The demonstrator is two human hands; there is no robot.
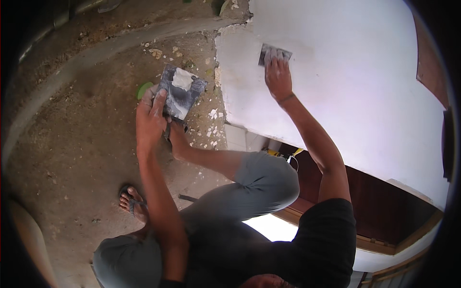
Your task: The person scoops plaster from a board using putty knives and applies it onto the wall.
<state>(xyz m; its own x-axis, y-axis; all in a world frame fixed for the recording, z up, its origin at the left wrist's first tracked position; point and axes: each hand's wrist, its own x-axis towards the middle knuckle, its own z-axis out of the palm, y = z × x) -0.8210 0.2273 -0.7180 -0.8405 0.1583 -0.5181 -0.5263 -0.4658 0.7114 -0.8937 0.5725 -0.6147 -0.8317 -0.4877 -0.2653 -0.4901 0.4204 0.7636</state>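
My left hand (150, 115) grips the edge of a dark, smeared, flat square plate (180, 100), thumb on top. A lump of white putty (182, 79) sits on the plate's far part. Out to the right, my right hand (278, 79) holds a dark, flat putty blade (262, 56) against the white wall (355, 72). Its fingers lie across the blade and hide most of it. A faint greyish smear shows on the wall beside the blade.
White flakes (213, 114) litter the brown ground (72, 144) along the wall's foot. A green leaf (143, 90) lies by my left hand. My sandalled foot (132, 201) rests on the ground. Below the wall's lower edge is a dark reddish-brown opening (370, 197) with a wooden frame.
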